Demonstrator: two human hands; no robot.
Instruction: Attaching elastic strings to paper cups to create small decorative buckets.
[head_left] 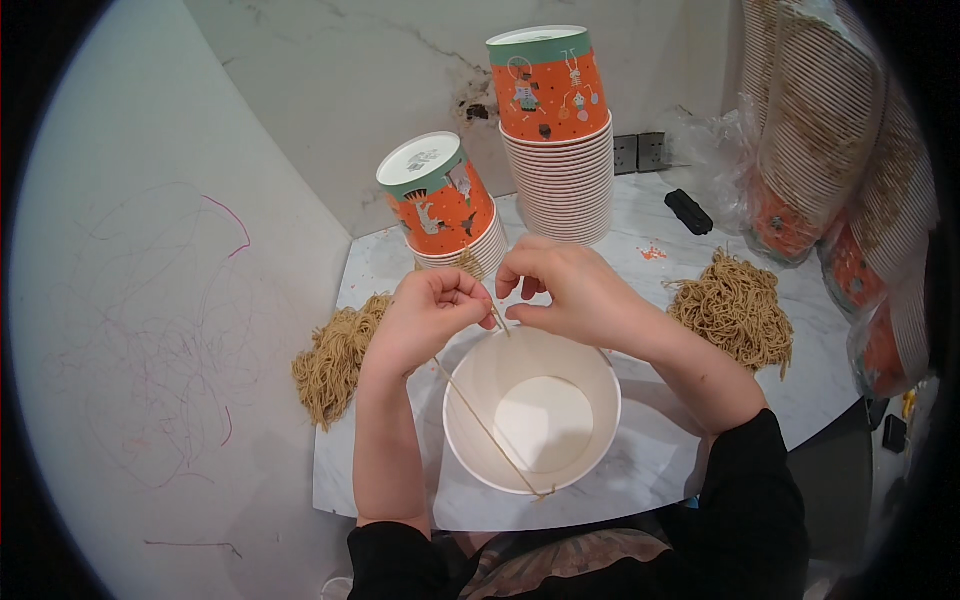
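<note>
An upright paper bucket [545, 425], white inside, stands in front of me near the table's front edge. A thin tan cord [485, 425] stretches across its mouth from my left hand's side to the near rim, where its end looks knotted. Above the far left rim, my left hand [435, 310] pinches the cord between thumb and fingertips. A short length of cord hangs from the pinch to the far rim. Just right of it is my right hand [575, 290], thumb and fingers curved and apart, close to the cord with nothing visible in it.
Tan cord heaps lie at left [340, 360] and right [735, 312]. Behind rise a short bucket stack [435, 200] and a tall bucket stack [555, 130]. A black object [688, 212] lies near bagged buckets [815, 120]. A scribbled white wall [150, 330] borders the left.
</note>
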